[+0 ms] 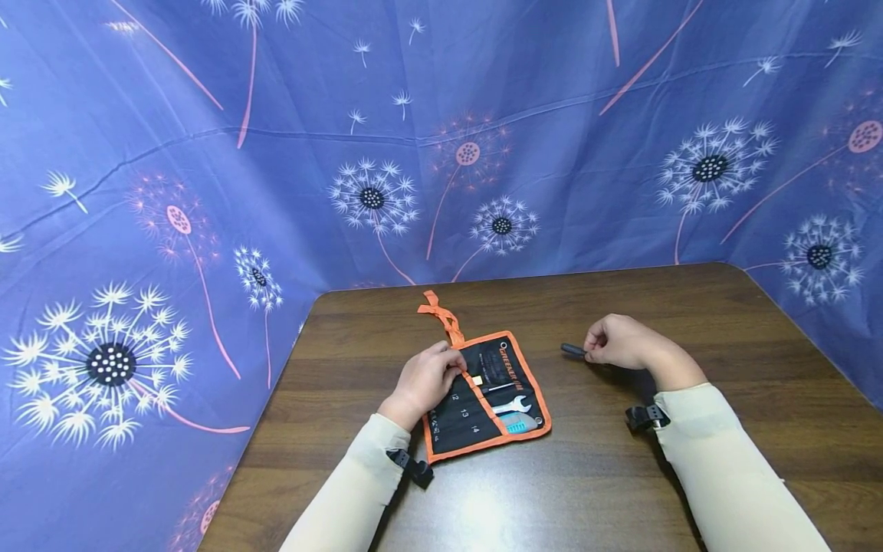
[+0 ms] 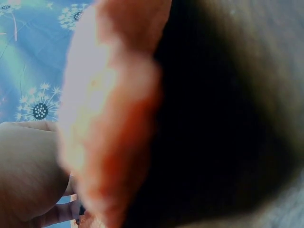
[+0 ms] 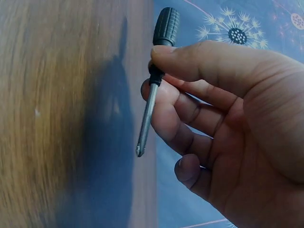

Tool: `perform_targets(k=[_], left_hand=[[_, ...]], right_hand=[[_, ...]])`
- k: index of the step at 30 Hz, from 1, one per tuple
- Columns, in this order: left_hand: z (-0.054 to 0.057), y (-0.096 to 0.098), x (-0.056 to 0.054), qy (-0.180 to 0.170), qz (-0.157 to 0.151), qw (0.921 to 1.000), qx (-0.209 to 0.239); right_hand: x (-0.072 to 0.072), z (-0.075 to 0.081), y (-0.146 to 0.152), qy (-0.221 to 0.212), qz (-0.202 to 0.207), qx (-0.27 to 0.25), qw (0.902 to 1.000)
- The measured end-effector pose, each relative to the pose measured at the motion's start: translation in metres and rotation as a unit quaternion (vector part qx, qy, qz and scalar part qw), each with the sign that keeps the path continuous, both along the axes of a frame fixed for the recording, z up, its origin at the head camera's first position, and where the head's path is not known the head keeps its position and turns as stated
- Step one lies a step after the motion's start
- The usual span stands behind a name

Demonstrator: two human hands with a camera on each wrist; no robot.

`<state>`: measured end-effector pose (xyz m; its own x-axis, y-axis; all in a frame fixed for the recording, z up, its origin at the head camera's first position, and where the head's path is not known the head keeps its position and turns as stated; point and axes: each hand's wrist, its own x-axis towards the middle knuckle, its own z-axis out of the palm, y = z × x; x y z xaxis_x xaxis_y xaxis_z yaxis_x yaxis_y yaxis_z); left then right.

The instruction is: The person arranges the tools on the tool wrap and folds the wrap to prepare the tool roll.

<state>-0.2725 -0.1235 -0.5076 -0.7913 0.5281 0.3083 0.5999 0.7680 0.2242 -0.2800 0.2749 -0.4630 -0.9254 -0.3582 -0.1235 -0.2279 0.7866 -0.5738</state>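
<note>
A black tool pouch [image 1: 451,433] with orange trim lies unrolled on the table, left of centre. My left hand [image 1: 424,379] pinches the orange edge of its pocket near the upper end. From that pocket stick out an open-end wrench [image 1: 513,405], a teal-handled tool [image 1: 519,423] and a thin metal shaft [image 1: 498,387]. To the right of the pouch, my right hand [image 1: 624,341] holds a small screwdriver [image 3: 165,28] between thumb and fingers. Its black ribbed handle and bare cross-shaped tip show in the right wrist view. Blurred orange and black fabric fills much of the left wrist view.
The brown wooden table [image 1: 586,475] reaches back to a blue curtain [image 1: 552,138] printed with dandelions. An orange tie strap [image 1: 441,313] trails from the pouch's far edge. Black straps circle both wrists over pale sleeves.
</note>
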Motion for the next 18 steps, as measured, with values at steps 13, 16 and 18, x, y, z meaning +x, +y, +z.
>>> perform_targets(k=[13,16,18], left_hand=[[0.002,0.000,0.002,-0.002,0.002,1.0000,-0.002],[0.002,0.000,0.001,-0.002,0.002,1.0000,0.000],[0.002,0.000,0.001,-0.001,0.001,1.0000,0.000]], right_hand=[[-0.002,0.006,-0.020,0.054,-0.011,-0.018,0.9983],[-0.003,0.007,-0.024,0.057,-0.009,-0.017,0.9982],[-0.004,0.007,-0.026,0.057,-0.007,-0.016,0.9982]])
